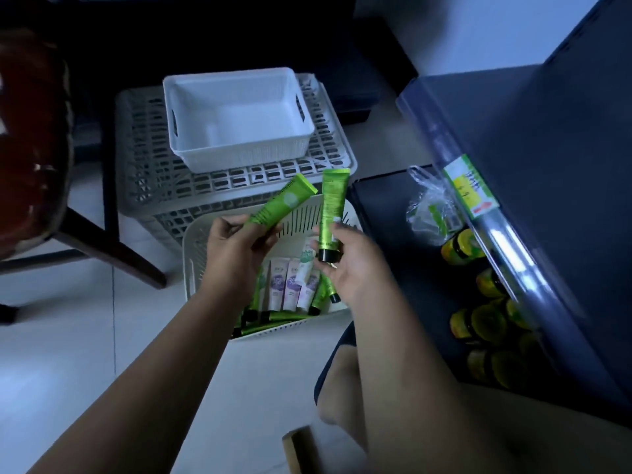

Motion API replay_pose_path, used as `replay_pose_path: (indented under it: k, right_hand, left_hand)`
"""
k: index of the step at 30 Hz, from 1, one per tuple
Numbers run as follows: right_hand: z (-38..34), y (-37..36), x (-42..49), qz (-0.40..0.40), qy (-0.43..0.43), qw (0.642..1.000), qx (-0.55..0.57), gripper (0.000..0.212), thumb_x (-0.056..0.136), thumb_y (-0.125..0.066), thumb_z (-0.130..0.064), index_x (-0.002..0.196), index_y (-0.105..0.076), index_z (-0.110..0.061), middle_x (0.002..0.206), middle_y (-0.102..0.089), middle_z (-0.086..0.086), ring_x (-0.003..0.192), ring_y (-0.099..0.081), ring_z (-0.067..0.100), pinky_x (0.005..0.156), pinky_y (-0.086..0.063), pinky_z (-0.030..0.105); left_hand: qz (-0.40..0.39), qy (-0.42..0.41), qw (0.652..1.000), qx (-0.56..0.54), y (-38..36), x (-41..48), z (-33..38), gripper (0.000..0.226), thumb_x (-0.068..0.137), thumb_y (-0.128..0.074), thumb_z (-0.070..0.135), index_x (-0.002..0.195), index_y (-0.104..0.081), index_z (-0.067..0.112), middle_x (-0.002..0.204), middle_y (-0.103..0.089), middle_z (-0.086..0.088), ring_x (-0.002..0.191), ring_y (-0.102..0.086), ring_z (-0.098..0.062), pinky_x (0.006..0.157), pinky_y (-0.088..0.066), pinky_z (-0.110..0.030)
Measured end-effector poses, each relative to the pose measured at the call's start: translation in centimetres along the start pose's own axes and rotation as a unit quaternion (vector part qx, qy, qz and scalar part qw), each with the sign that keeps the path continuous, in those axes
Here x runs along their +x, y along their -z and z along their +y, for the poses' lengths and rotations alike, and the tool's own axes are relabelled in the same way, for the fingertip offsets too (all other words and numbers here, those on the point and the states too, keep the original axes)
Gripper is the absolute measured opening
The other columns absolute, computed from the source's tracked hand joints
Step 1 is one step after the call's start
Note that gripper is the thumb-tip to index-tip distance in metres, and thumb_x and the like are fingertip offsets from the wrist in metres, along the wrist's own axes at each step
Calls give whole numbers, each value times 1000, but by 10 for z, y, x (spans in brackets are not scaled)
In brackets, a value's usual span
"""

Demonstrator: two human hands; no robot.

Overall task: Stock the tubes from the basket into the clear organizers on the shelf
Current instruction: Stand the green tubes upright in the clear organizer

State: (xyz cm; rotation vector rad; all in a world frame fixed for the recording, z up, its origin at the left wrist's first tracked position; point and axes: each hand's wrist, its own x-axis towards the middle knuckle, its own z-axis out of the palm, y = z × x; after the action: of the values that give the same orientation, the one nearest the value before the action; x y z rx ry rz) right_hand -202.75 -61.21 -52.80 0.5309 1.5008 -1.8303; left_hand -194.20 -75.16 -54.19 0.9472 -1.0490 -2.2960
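Note:
My left hand (pixel 236 248) grips a green tube (pixel 284 201) that slants up to the right. My right hand (pixel 345 265) holds a second green tube (pixel 332 206) upright with its black cap down. Both hands hover over a cream slotted basket (pixel 195 241) on the floor. Inside it lie several green tubes (pixel 273 316) and several white-and-purple tubes (pixel 285 285). The dark shelf (pixel 564 165) stands to the right; no clear organizer is plainly visible.
An empty white bin (pixel 236 114) sits on an upturned grey crate (pixel 143 159) behind the basket. Yellow-green jars (pixel 478 323) and a plastic bag (pixel 427 206) fill the lower shelf. A chair (pixel 34 148) stands at left. My knee (pixel 345 388) is below.

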Motion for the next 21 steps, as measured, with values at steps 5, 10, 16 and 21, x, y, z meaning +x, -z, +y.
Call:
replay_pose_path:
  k: [5, 10, 16, 21]
  right_hand:
    - [-30, 0, -41, -42, 74, 995, 52, 10, 95, -63, 0, 101, -68, -7, 98, -71, 12, 84, -65, 24, 89, -54, 41]
    - [-55, -20, -68, 13, 141, 990, 5, 17, 89, -69, -2, 99, -62, -14, 82, -64, 5, 64, -58, 16, 58, -45, 31]
    - [-59, -37, -90, 32, 140, 989, 20, 19, 98, -56, -33, 87, -64, -20, 76, -60, 3, 58, -60, 17, 66, -43, 35]
    - [-65, -19, -112, 16, 246, 969, 10, 10, 85, -66, -25, 90, -71, -17, 86, -72, 10, 83, -65, 26, 78, -48, 43]
  left_hand:
    - [-31, 7, 999, -3, -18, -29, 16, 27, 95, -61, -5, 84, -46, 15, 89, -64, -17, 82, -74, -26, 72, -59, -27]
    - [-71, -3, 997, -9, -43, -48, 28, 22, 95, -61, -5, 91, -50, 14, 103, -63, -21, 90, -75, -27, 79, -59, -30]
    - [-141, -2, 990, 28, -68, -66, 49, 35, 96, -49, -5, 127, -61, 7, 105, -70, -14, 93, -71, -19, 84, -49, -31]
    - [-183, -13, 982, 42, -90, -87, 66, 15, 98, -57, 2, 102, -66, 13, 101, -74, -11, 88, -73, -20, 71, -57, -24]
